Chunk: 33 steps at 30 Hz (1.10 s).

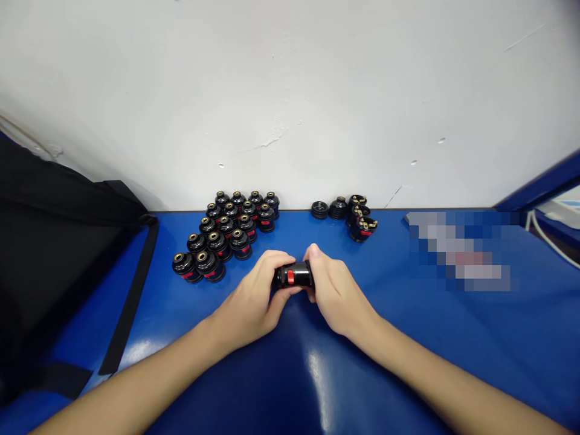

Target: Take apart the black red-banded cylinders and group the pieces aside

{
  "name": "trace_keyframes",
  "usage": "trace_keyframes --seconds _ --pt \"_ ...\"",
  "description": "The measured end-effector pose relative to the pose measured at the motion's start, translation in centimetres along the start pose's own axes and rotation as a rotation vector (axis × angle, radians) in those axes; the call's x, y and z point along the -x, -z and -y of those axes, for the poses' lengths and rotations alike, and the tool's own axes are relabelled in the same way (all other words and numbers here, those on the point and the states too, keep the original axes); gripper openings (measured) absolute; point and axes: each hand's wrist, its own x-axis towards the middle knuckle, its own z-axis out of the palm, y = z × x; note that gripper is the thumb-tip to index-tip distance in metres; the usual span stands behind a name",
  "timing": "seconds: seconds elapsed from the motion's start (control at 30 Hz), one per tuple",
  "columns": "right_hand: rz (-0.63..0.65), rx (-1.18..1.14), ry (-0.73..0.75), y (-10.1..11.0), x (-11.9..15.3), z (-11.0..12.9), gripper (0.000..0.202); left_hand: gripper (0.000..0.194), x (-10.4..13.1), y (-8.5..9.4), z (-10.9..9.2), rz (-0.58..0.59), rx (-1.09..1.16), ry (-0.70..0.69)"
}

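Note:
A black cylindrical part with a red tab lies sideways between my hands, above the blue table. My left hand grips its left end, fingers above and thumb below. The right end is held by my right hand, whose thumb points up beside it. To the left stand several black domed parts with brass-ringed tops and red tabs, grouped in rows. Behind my right hand are a few open black housings with brass contacts inside, next to a black ribbed cap and a black domed cover.
The blue table meets a white wall at the back. A black bag with a hanging strap fills the left side. A blurred-out flat item lies at the right, near a white cable.

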Motion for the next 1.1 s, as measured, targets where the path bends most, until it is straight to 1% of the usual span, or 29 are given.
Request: trace_keyframes --seconds 0.07,0.13,0.27,0.4,0.57,0.67,0.77,0.9,1.1 --pt "0.023 0.002 0.042 0.0 0.0 0.1 0.060 0.036 0.1 0.0 -0.1 -0.006 -0.028 -0.029" --pt "0.014 0.011 0.056 -0.1 0.0 0.2 0.060 0.034 0.1 0.2 -0.3 0.008 -0.080 -0.060" --pt "0.004 0.056 0.031 -0.4 -0.2 0.0 0.057 0.031 0.2 0.3 -0.6 -0.001 -0.202 -0.118" --pt "0.010 0.043 -0.004 -0.7 -0.2 -0.1 0.054 0.028 0.4 0.2 -0.6 -0.030 -0.206 -0.111" --pt "0.029 0.038 -0.009 -0.9 0.0 -0.1 0.051 0.019 0.3 0.2 -0.4 -0.021 -0.157 -0.032" --pt "0.009 0.051 -0.012 -1.0 0.0 -0.2 0.050 0.018 0.2 0.2 -0.5 0.001 -0.122 0.032" --pt "-0.013 0.074 -0.007 -1.1 -0.1 -0.3 0.049 0.017 0.0 0.2 -1.0 0.032 -0.051 0.134" --pt "-0.007 0.099 0.008 -1.1 -0.2 -0.3 0.049 0.016 -0.1 0.3 -1.6 0.055 0.079 0.270" --pt "-0.025 0.086 0.021 -1.2 -0.2 0.0 0.050 0.019 -0.3 0.5 -2.0 0.072 0.205 0.341"
